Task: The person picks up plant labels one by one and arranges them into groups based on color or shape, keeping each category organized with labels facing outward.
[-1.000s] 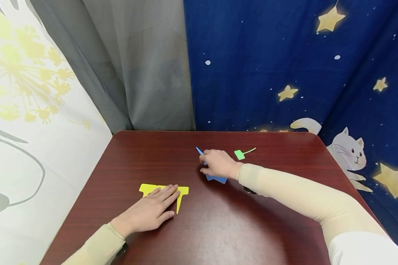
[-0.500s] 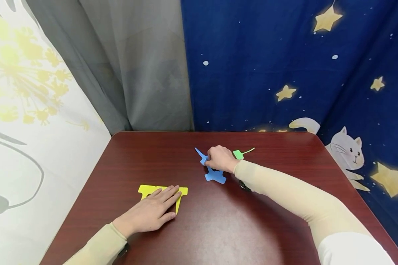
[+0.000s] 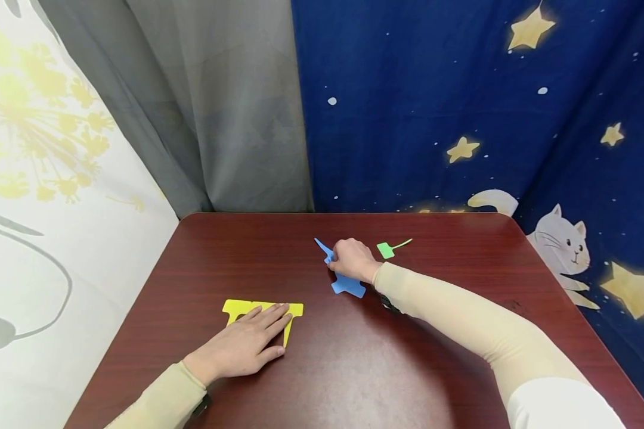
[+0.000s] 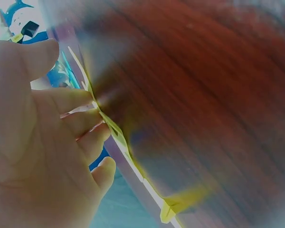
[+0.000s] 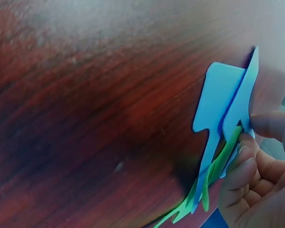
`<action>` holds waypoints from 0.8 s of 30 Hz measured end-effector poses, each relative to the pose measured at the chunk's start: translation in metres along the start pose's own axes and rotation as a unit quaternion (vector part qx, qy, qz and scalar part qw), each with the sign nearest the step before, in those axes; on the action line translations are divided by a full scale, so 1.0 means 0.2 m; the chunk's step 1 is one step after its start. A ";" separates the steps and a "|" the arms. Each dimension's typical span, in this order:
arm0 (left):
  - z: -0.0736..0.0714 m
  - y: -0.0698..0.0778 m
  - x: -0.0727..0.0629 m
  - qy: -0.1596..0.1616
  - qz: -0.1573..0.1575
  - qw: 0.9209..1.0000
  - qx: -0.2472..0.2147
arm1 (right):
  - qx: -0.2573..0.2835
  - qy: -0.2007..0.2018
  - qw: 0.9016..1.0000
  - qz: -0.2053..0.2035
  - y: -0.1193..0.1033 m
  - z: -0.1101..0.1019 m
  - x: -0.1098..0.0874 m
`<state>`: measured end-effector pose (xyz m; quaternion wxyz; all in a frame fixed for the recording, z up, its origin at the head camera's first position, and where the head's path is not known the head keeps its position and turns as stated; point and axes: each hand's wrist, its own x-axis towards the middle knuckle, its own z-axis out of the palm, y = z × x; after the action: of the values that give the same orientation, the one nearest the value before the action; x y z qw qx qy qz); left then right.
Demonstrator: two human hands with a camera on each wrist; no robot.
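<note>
My left hand [image 3: 244, 345] lies with its fingers extended over yellow T-shaped plant labels [image 3: 238, 306] on the table, hiding their middle. In the left wrist view, the yellow labels [image 4: 167, 209] show edge-on beyond the fingertips. Farther back, my right hand [image 3: 352, 260] is over blue plant labels [image 3: 349, 286]; a blue pointed end [image 3: 322, 246] sticks out to its left. Close up, thumb and forefinger pinch a blue label [image 5: 244, 92], beside another blue label [image 5: 218, 95]. A green strip [image 5: 223, 154] runs in front of these, right at the fingertips.
A green label [image 3: 386, 250] with a thin curved stem lies just right of and behind my right hand. The dark red wooden table [image 3: 386, 369] ends at a grey curtain [image 3: 247, 119] and a blue star-patterned curtain [image 3: 397, 119].
My right hand has drawn in from spread fingers to a pinch at the blue labels, shifting slightly; more blue shows below it. My left hand stays on the yellow labels.
</note>
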<state>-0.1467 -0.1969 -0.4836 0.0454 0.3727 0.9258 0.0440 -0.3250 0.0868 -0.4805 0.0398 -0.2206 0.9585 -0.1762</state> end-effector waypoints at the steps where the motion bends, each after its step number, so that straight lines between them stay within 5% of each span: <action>1: 0.00 0.00 0.00 0.000 0.000 1.000 0.002 | 0.003 0.001 1.000 -0.002 0.00 0.00 0.00; 10: -0.01 0.00 0.01 -0.010 0.002 1.000 -0.002 | 0.023 0.022 0.999 -0.011 -0.02 -0.03 -0.01; 24: -0.03 0.00 0.01 -0.003 0.011 1.000 0.005 | 0.070 0.106 0.987 -0.095 -0.03 -0.22 -0.12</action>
<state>-0.1494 -0.1964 -0.4788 0.0455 0.3828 0.9219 0.0389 -0.3085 0.1058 -0.4376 -0.0639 -0.2874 0.9172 -0.2684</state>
